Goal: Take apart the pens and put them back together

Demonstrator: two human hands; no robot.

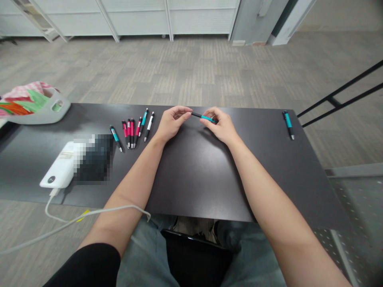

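Note:
Between my two hands is a teal and black pen, held above the far middle of the dark table. My left hand pinches its black end with thumb and fingertips. My right hand has its fingers closed around the teal end. Left of my hands lies a loose group of pens: a white and black pen, a teal pen, several red pens, and another teal pen a little apart. One more teal and black pen rests alone near the right edge.
A white power bank with a white cable sits on the left, beside a pixelated dark object. At the far left corner stands a white basket with colourful cloth or packaging. Black metal bars are beyond the right edge.

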